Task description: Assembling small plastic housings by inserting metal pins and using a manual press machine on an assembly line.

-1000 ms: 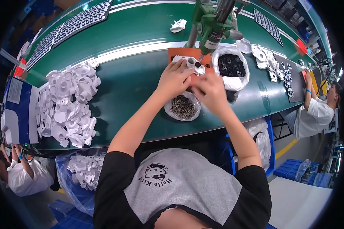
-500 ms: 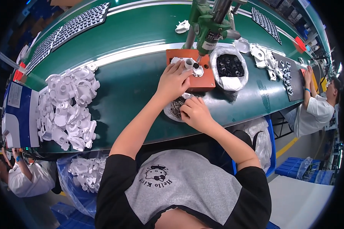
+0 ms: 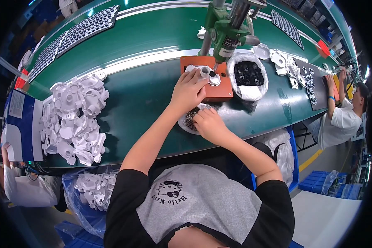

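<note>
My left hand (image 3: 187,90) rests on a white plastic part (image 3: 196,69), its fingers closed round the near left side. The part has a short round tube and sits on an orange block (image 3: 215,91) beneath a green bench press (image 3: 226,38). A small black piece (image 3: 212,74) is on the part, right below the press's tip. My right hand (image 3: 211,126) dips its bent fingers into a clear plastic bag (image 3: 189,129) of small metal pins or screws (image 3: 189,117). Its fingertips are partly hidden, so what they pinch cannot be made out.
Right of the block stands a white-lined bag (image 3: 263,76) of black pieces. White plastic parts (image 3: 72,120) are heaped at the left beside a blue-and-white box (image 3: 22,124). Trays (image 3: 80,31) of small parts lie on the green conveyor (image 3: 153,29). A co-worker (image 3: 345,113) works at the right.
A white part on the conveyor has shifted right, partly behind the press. My left hand stays on its part; my right hand stays at the metal pieces, nearly still. The co-workers' arms have moved.
</note>
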A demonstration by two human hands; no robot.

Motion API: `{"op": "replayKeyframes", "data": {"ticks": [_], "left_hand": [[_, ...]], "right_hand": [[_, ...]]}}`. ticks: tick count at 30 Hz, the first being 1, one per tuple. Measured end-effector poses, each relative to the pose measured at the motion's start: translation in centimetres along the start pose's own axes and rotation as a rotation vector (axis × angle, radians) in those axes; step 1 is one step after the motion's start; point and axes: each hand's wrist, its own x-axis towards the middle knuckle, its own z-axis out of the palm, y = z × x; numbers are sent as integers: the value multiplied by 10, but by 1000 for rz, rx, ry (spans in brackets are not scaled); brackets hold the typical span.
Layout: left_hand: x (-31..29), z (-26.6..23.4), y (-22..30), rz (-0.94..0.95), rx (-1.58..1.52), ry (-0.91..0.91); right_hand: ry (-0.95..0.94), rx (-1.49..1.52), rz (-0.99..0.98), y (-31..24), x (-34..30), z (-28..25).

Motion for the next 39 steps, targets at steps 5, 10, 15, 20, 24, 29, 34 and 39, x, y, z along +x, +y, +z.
{"op": "replayKeyframes", "data": {"ticks": [5, 10, 15, 20, 24, 29, 34, 39], "left_hand": [[-1, -1, -1, 1, -3, 1], [0, -3, -1, -14, -1, -12], [1, -2, 0, -8, -5, -28], [1, -3, 1, -24, -14, -21], [0, -3, 0, -12, -6, -15], [-1, -3, -1, -11, 3, -8], [-1, -2, -1, -11, 0, -13], [0, -3, 0, -12, -5, -14]], "right_hand": [[69, 254, 89, 8, 10, -16], [186, 659, 566, 42, 25, -53], [410, 669, 648, 106, 54, -48], [343, 598, 570, 120, 65, -40], [241, 606, 608, 122, 67, -47], [193, 561, 614, 115, 73, -57], [149, 673, 614, 127, 76, -57], [61, 836, 595, 134, 81, -58]]}}
